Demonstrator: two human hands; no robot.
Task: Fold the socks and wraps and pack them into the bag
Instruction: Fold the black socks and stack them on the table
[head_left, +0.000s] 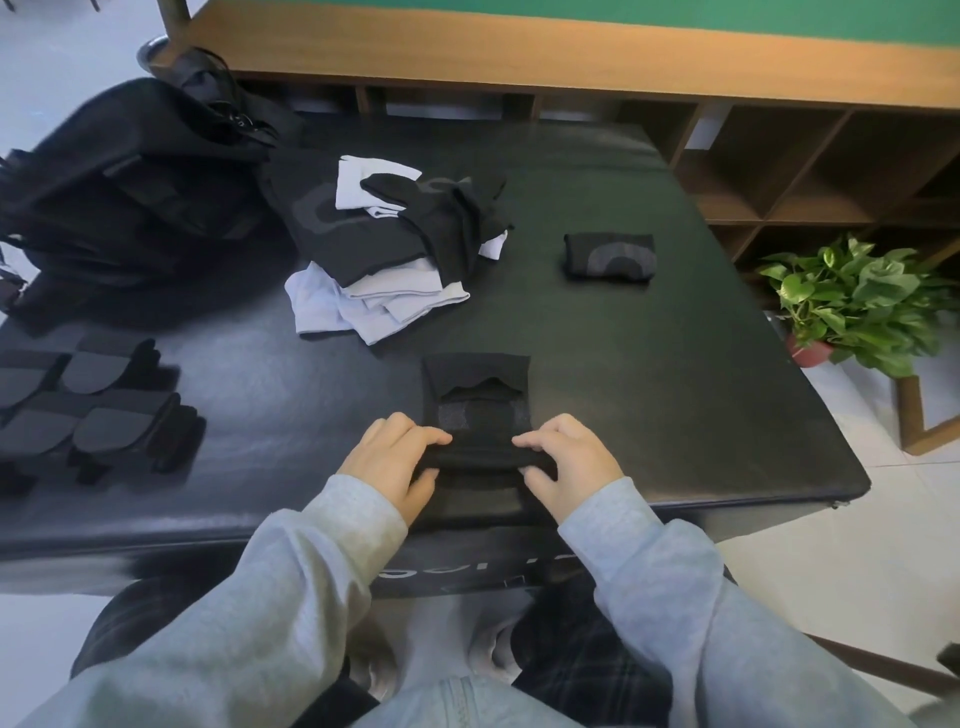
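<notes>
Both hands, left (395, 457) and right (566, 462), fingers clamped on a half-rolled wrap (478, 415); one wrap (609, 258) folded, pile (395, 249) unfolded, bag (130, 192) unpacked.

Both arms wear loose light-grey sweatshirt sleeves, soft fleece-type knit, ribbed cuffs ending at the wrists; left sleeve (291, 587), right sleeve (675, 587). Left hand (392, 460) and right hand (566, 467) are bare, no rings, watch or gloves visible. Near the bottom edge, pale blue denim-like fabric with a centre seam (462, 701) shows between the sleeves, blurred.
</notes>
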